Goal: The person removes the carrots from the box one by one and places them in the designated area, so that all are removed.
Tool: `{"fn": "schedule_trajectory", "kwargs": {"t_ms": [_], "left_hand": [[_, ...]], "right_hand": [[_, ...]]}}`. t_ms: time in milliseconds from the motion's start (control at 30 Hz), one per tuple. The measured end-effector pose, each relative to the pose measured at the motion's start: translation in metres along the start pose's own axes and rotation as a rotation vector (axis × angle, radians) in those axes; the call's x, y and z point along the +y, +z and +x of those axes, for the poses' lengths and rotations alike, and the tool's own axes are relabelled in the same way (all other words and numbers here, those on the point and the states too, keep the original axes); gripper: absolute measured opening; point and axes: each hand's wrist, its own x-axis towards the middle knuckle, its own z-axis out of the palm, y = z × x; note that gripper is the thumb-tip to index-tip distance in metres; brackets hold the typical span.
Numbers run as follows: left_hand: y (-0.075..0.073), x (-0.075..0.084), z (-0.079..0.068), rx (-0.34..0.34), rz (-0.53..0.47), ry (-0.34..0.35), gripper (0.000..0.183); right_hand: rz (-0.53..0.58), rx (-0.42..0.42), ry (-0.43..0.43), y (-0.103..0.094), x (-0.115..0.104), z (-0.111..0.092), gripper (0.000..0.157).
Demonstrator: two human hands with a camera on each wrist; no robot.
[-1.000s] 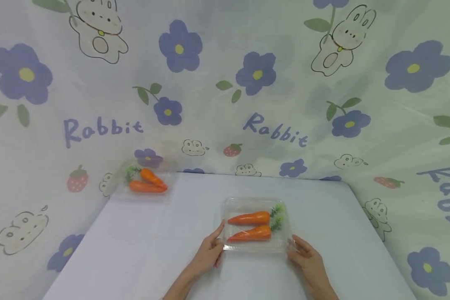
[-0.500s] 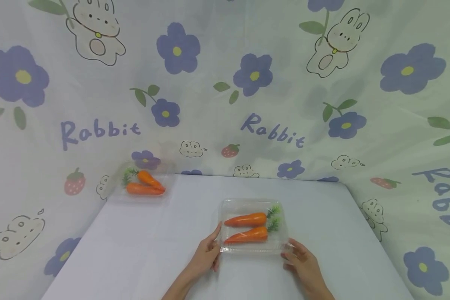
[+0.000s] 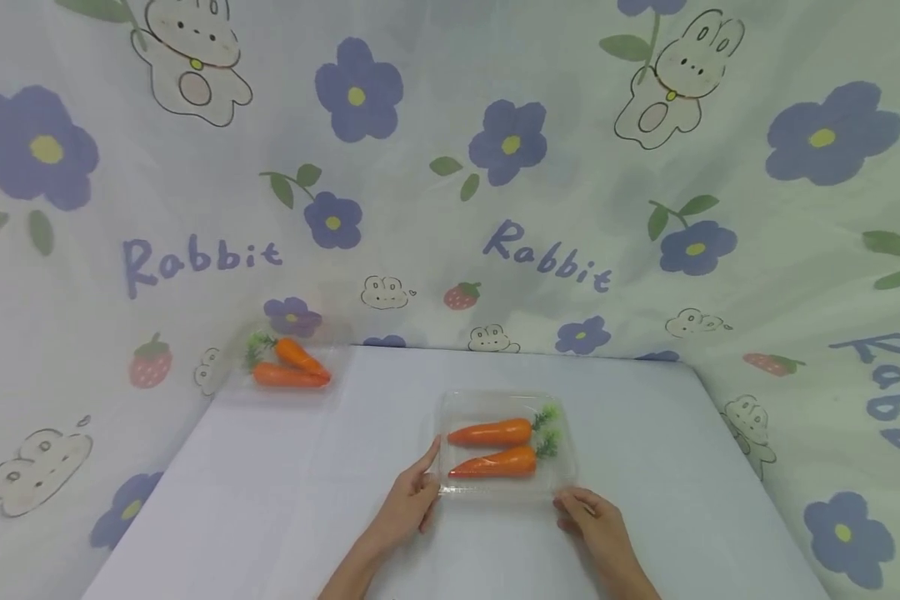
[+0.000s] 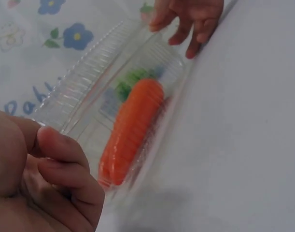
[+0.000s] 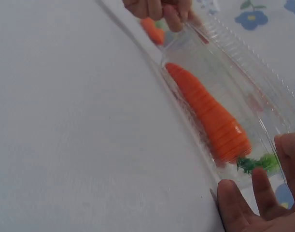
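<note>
The left hand [image 3: 405, 508] grips the near-left corner of a clear plastic container [image 3: 506, 492], with 1 finger extended along the side edge. The right hand [image 3: 600, 525] pinches the near-right corner of the same container. The container sits between the 2 hands, just ahead of them, above or on the white worktop [image 3: 345, 450]; contact along its base cannot be confirmed. Inside, 2 orange carrots [image 3: 491, 432] lie side by side, tips toward the left hand and green tops [image 3: 547, 443] toward the right hand. Well ahead of the left hand and to its left, a second container [image 3: 292, 396] holds 2 more carrots. Beyond both hands, a printed cloth [image 3: 420, 242] borders the worktop.
</note>
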Motion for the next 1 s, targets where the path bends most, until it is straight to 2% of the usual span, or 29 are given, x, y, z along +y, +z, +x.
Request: {"fn": "schedule_trajectory", "kwargs": {"t_ms": [100,233,467,733,867,1000], "left_hand": [[-0.003,0.001,0.003,-0.001,-0.002,-0.01,0.064],[-0.002,0.0,0.004,-0.018,-0.02,-0.03,0.066],[-0.002,0.002,0.004,0.008,-0.035,-0.024,0.067],[-0.005,0.001,0.008,0.0,-0.042,-0.02,0.068],[-0.007,0.001,0.009,-0.006,-0.041,-0.023,0.069],[-0.009,0.003,0.01,0.002,-0.026,-0.025,0.077]], "right_hand": [[-0.004,0.031,0.003,0.002,-0.001,0.003,0.032],[0.016,0.067,-0.058,0.002,-0.002,0.004,0.026],[0.088,-0.035,-0.147,-0.002,-0.005,0.004,0.047],[0.014,0.023,-0.18,-0.003,-0.009,0.012,0.051],[-0.034,0.026,-0.202,-0.002,-0.009,0.017,0.046],[-0.028,0.027,-0.219,0.0,-0.009,0.021,0.04]]}}
